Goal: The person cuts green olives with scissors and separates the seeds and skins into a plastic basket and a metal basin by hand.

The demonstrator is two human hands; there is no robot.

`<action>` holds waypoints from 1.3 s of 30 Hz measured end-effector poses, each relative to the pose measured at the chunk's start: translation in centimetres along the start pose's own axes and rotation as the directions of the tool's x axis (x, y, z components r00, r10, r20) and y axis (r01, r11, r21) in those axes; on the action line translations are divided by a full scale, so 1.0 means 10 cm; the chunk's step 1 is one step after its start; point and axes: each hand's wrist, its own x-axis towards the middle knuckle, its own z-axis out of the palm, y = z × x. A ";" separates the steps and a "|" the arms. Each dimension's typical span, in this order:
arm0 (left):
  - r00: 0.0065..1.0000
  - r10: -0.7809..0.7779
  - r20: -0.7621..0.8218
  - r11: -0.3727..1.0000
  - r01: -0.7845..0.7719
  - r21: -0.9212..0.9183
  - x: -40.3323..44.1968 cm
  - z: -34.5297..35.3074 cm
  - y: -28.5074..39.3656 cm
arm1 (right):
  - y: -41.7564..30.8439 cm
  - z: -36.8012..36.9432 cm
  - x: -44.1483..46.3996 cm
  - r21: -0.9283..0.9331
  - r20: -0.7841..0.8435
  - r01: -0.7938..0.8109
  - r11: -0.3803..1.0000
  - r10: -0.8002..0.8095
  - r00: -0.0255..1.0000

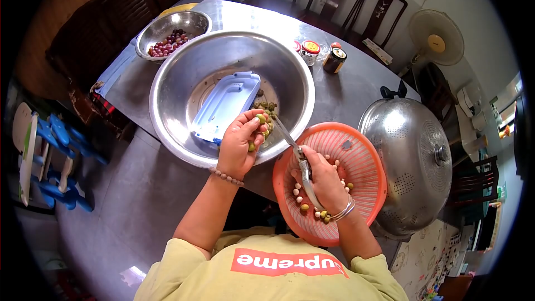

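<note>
My left hand [241, 142] is closed around small green nut-like seeds, one green seed [261, 118] showing at the fingertips. It is over the near rim of a big steel basin [173, 95], where darker bits lie beside a pale blue plastic tray [225, 106]. My right hand [326, 184] grips a metal plier-like tool [305, 173] by its curved handles. The tool's long end points at my left fingers; whether it touches a seed I cannot tell. Under my right hand is an orange colander [365, 161] with white and green seeds in it.
A smaller steel bowl [195, 22] of red grape-like fruit stands at the back left. Several jars, one a dark jar [334, 61], are behind the basin. A large domed steel lid [415, 150] flanks the colander on the right. Wooden chairs [334, 0] line the far table edge [379, 58].
</note>
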 end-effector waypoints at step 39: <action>0.986 0.009 0.165 0.999 -0.017 0.050 -0.04 -0.07 -0.03 | -0.07 -0.01 0.03 -0.008 0.013 0.024 1.000 -0.024 1.000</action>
